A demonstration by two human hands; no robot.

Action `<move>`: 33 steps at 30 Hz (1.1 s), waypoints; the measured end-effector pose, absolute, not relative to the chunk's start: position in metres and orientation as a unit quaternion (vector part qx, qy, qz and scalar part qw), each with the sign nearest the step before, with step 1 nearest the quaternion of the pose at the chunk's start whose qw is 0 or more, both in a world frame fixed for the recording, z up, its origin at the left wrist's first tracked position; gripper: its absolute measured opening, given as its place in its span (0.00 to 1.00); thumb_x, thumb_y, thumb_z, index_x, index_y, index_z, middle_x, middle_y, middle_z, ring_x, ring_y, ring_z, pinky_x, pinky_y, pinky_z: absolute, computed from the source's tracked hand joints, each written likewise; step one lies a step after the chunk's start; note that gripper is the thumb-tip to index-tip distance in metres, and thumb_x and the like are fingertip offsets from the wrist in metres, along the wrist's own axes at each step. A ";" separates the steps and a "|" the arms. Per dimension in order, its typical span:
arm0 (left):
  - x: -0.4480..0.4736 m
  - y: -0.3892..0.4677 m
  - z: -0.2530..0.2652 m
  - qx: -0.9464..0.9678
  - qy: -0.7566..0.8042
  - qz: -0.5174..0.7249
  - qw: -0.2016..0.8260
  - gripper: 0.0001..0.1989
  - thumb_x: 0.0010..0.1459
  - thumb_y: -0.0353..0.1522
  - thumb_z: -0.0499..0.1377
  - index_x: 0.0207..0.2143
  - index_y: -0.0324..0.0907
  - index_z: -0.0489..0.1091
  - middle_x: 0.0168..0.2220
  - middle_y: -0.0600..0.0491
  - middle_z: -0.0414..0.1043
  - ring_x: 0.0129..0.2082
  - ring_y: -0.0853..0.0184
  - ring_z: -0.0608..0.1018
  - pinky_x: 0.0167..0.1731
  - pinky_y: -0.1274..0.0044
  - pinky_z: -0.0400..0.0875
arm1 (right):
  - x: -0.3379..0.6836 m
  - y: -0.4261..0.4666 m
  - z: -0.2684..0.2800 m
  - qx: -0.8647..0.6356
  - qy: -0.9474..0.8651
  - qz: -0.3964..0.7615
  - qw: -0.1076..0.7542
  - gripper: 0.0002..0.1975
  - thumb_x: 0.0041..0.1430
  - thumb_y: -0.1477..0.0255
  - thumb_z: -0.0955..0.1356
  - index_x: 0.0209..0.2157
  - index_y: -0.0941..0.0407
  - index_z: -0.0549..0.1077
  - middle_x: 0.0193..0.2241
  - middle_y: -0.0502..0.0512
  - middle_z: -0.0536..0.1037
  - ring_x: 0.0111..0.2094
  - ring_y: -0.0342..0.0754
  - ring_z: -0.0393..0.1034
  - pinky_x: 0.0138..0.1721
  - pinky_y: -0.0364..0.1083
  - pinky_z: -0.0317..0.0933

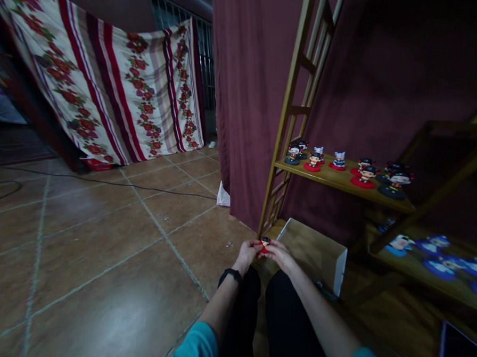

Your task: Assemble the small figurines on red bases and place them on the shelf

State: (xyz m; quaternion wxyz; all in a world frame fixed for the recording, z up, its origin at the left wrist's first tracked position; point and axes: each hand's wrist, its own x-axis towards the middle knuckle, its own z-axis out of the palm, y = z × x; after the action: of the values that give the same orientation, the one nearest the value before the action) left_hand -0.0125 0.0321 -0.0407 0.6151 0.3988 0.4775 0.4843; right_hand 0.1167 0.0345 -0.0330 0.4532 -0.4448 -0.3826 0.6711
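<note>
A small figurine with black hair and a red base is held between both my hands, above my knees. My left hand pinches the base from the left side. From the right, my right hand has its fingers closed on the same base. Just beyond my right hand stands an open cardboard box; what lies inside it cannot be made out. Similar figurines on red and black bases, such as the one with a red base, sit on the wooden shelf at the right.
A lower shelf holds several blue-based figurines. A phone-like dark device lies at the bottom right. The shelf's wooden frame rises beside a maroon curtain. A black cable crosses the tiled floor. A floral cloth hangs behind.
</note>
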 end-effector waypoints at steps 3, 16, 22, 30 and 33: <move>-0.013 0.032 -0.040 0.400 0.479 0.479 0.617 0.11 0.43 0.33 0.63 0.28 0.35 0.70 0.16 0.56 0.69 0.15 0.74 0.70 0.17 0.82 0.63 | 0.117 0.035 -0.034 -0.443 -0.385 0.675 0.448 0.12 0.42 0.77 0.69 0.34 0.61 0.71 0.25 0.54 0.77 0.23 0.44 0.73 0.27 0.42 0.67; -0.011 0.031 -0.035 0.401 0.482 0.475 0.617 0.11 0.42 0.32 0.64 0.28 0.35 0.68 0.18 0.55 0.71 0.16 0.75 0.71 0.18 0.83 0.64 | 0.121 0.035 -0.032 -0.424 -0.393 0.676 0.457 0.09 0.42 0.78 0.69 0.31 0.60 0.72 0.24 0.53 0.77 0.22 0.43 0.72 0.27 0.42 0.66; -0.010 0.032 -0.036 0.410 0.479 0.472 0.616 0.10 0.42 0.32 0.63 0.27 0.35 0.68 0.17 0.54 0.71 0.16 0.74 0.71 0.18 0.83 0.64 | 0.121 0.035 -0.034 -0.414 -0.397 0.674 0.465 0.09 0.42 0.77 0.71 0.30 0.61 0.73 0.22 0.52 0.76 0.22 0.42 0.71 0.30 0.43 0.67; -0.009 0.031 -0.038 0.413 0.489 0.482 0.598 0.09 0.43 0.30 0.62 0.28 0.36 0.66 0.16 0.56 0.70 0.15 0.75 0.71 0.17 0.83 0.63 | 0.122 0.037 -0.036 -0.413 -0.390 0.684 0.458 0.09 0.40 0.79 0.70 0.29 0.62 0.73 0.23 0.53 0.77 0.21 0.42 0.71 0.28 0.42 0.67; -0.008 0.031 -0.038 0.414 0.487 0.483 0.598 0.09 0.44 0.30 0.62 0.29 0.36 0.67 0.17 0.56 0.70 0.16 0.75 0.71 0.18 0.83 0.64 | 0.124 0.038 -0.037 -0.411 -0.380 0.685 0.466 0.08 0.42 0.79 0.70 0.29 0.61 0.73 0.23 0.53 0.77 0.22 0.43 0.71 0.28 0.42 0.68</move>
State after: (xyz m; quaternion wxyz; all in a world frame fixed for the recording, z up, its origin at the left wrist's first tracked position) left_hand -0.0082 0.0308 -0.0382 0.5982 0.4139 0.4870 0.4834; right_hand 0.1244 0.0377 -0.0372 0.4662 -0.4111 -0.3800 0.6851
